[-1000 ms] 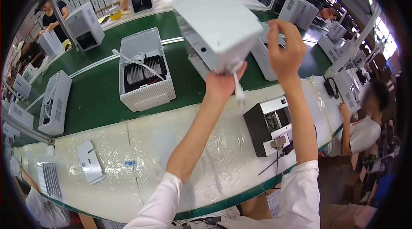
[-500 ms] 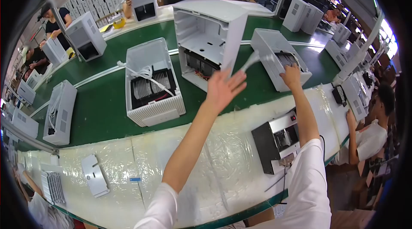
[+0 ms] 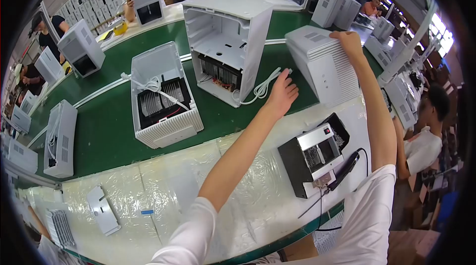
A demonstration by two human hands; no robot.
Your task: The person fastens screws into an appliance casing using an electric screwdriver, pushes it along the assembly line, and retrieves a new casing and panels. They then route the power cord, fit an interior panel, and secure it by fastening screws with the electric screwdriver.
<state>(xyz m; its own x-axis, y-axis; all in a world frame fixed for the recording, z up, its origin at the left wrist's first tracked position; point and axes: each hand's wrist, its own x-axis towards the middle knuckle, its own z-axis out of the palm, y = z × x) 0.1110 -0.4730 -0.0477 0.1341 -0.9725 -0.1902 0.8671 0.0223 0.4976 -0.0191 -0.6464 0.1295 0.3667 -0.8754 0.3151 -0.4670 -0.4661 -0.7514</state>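
Pinching upper edge of ribbed casing [image 3: 321, 66] with right hand [image 3: 350, 44], right of upright casing [image 3: 255, 41]. Reaching left hand [image 3: 283, 93] to white cord [image 3: 262, 89] beside upright casing; cannot tell if pinching.

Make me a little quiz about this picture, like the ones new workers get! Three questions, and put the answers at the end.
1. True or false: the right hand is touching a ridged case.

2. Which of these is nearest the left hand?
A) the blue strip
B) the white cord
C) the flat metal plate

3. Fill the gap: the tall open case stands on a ____ surface.

Key:
1. True
2. B
3. green
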